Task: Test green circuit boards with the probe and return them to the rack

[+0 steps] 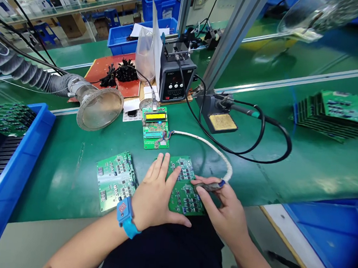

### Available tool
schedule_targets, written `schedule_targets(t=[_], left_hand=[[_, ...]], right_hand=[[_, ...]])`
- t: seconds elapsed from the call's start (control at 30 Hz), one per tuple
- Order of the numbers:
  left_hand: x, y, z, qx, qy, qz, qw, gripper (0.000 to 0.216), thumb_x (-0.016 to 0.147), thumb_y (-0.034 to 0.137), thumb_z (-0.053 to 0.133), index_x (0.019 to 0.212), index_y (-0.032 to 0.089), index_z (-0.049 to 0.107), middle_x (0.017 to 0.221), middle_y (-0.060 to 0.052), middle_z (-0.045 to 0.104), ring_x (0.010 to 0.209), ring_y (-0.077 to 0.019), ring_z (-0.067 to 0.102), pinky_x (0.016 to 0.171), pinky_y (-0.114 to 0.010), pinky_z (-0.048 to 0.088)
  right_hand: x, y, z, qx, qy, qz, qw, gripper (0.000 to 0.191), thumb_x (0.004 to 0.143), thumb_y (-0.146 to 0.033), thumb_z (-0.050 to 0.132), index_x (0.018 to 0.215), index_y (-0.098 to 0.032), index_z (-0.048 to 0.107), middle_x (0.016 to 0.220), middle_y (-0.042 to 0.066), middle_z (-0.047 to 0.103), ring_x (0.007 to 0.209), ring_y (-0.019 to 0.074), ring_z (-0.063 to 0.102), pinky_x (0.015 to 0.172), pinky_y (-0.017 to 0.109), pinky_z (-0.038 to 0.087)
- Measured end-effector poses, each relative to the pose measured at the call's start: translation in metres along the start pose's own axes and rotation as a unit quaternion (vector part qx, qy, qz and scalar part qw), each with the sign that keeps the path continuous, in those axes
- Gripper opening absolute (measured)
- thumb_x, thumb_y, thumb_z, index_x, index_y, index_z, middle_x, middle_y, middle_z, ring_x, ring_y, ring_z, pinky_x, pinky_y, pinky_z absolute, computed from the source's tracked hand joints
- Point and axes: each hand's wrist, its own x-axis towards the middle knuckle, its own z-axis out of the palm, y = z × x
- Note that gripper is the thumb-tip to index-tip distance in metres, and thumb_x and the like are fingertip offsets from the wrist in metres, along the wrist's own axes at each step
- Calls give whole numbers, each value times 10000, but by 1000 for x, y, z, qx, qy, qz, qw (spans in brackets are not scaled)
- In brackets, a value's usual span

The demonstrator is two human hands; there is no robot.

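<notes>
The left hand (154,196), a blue wrist strap (125,217) at its wrist, lies open and flat with fingers spread on a green circuit board (184,188) dotted with small dark chips, at the near edge of the green counter (303,160); the right hand (222,207) pinches a dark probe (209,187) down on that board's right side. The probe's white cable (209,146) curves back to one small tester board (155,127) with a lit yellow display. A second green circuit board (115,179) lies just left of the first, with one blue bin (16,154) at far left and one soldering station (176,78) behind.
</notes>
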Motion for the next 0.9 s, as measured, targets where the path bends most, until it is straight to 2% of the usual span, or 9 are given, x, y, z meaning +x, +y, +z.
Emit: schedule_targets(t=[0.1, 0.4, 0.53, 0.67, 0.77, 0.9], left_hand=[[1, -1, 1, 3, -8, -2, 1000, 1308, 479, 837, 688, 1470, 90, 277, 1547, -287, 29, 1423, -441, 1, 1110, -622, 202], [2, -3, 5, -1, 14, 5, 1000, 1363, 461, 861, 669, 1489, 93, 210, 1547, -290, 9, 1416, -472, 51, 1093, -639, 216], [3, -2, 4, 0, 16, -2, 1000, 1363, 452, 819, 721, 1488, 101, 204, 1553, -278, 13, 1415, -475, 59, 1095, -637, 211], [8, 1, 0, 6, -5, -19, 1000, 1397, 415, 753, 795, 1490, 88, 199, 1534, -316, 81, 1407, -486, 107, 1088, -631, 218], [7, 1, -4, 5, 2, -17, 1000, 1409, 401, 733, 815, 1492, 84, 200, 1517, -322, 153, 1398, -488, 154, 1091, -626, 215], [-14, -14, -15, 11, 32, -15, 999, 1392, 411, 709, 833, 1492, 102, 200, 1506, -309, 186, 1386, -491, 179, 1083, -638, 224]], right_hand=[[0, 0, 0, -3, 3, -2, 1000, 94, 901, -255, 558, 990, -260, 529, 932, 32, 717, 1016, 220, 675, 879, 339, 522], [1, -2, 0, -4, 3, 9, 1000, 91, 903, -282, 555, 984, -249, 531, 929, 60, 717, 1005, 250, 679, 869, 390, 533], [0, -1, 1, -1, 4, 11, 1000, 103, 905, -289, 555, 997, -247, 536, 948, 67, 711, 1005, 246, 675, 871, 396, 533], [-1, -1, -1, -3, -2, 17, 1000, 101, 901, -298, 562, 988, -247, 553, 963, 66, 709, 1021, 251, 667, 880, 403, 531], [3, -7, -4, 31, -6, 21, 999, 86, 896, -297, 577, 962, -246, 558, 964, 64, 711, 1052, 252, 656, 921, 418, 518], [19, -14, -4, 121, 52, 27, 991, 124, 896, -321, 586, 978, -242, 536, 968, 72, 718, 1038, 237, 667, 920, 410, 535]])
